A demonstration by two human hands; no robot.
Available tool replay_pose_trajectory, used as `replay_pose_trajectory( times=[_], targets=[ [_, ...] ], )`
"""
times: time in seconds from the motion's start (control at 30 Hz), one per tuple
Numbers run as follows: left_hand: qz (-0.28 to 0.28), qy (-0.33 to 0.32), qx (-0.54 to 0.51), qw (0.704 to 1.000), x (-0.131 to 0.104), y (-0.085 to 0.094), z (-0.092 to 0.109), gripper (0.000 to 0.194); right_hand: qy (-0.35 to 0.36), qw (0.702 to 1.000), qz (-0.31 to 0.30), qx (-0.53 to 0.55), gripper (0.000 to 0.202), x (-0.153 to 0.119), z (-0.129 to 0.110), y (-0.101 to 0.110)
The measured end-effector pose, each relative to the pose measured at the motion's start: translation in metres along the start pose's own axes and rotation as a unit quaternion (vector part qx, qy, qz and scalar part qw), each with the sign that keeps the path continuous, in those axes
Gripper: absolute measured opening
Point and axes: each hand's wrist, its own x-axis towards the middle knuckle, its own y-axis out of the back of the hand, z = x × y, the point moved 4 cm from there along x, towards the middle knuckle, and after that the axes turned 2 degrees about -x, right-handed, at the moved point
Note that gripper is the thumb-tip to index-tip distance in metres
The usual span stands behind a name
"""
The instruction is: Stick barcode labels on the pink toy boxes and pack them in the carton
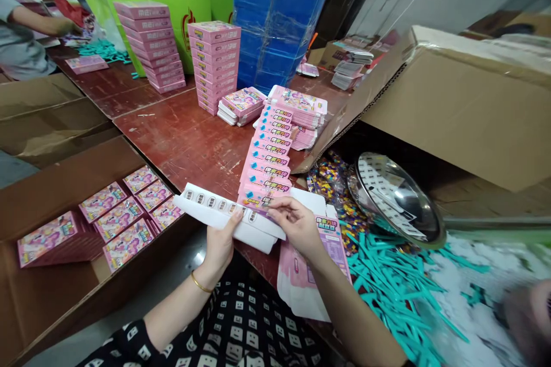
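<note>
My left hand grips a white strip of round stickers printed with dark characters, thumb on top and fingers beneath. The strip slants across the table's near edge, its right part curling down. Over its right end, my right hand has thumb and fingertips drawn together; whatever is between them is too small to make out. Just beyond the fingertips begins a row of overlapping pink cartons, running away from me. Beneath my right wrist lies a pile of flat pink cartons with white flaps.
An open cardboard box at left holds several pink boxes. Stacks of pink boxes stand beyond. On the right are a metal bowl, teal plastic pieces and a tilted carton. Another person's arm shows far left.
</note>
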Motion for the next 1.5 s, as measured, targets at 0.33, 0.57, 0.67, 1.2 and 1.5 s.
replay_pose_trajectory(
  times=[0.33, 0.57, 0.67, 1.2, 1.5],
  targets=[
    [-0.023, -0.006, 0.042, 0.999, -0.001, 0.001, 0.0, 0.035, 0.16, 0.984, -0.027, -0.069, 0.056, -0.015, -0.035, -0.02],
    [0.019, 0.013, 0.032, 0.999, 0.004, 0.003, 0.0, 0.044, 0.14, 0.989, 0.043, 0.034, 0.047, 0.06, -0.034, 0.012],
    [0.02, 0.017, 0.029, 0.999, 0.004, 0.008, 0.001, 0.045, 0.08, 0.997, 0.005, 0.014, 0.056, 0.117, -0.012, 0.028],
    [0.041, 0.046, 0.029, 0.998, 0.015, 0.019, -0.003, 0.047, 0.064, 0.993, 0.042, -0.093, 0.032, 0.179, 0.03, 0.048],
    [0.042, 0.051, 0.028, 0.997, 0.014, 0.017, -0.003, 0.049, 0.022, 0.995, -0.013, -0.1, 0.038, 0.198, 0.041, 0.037]
  ],
)
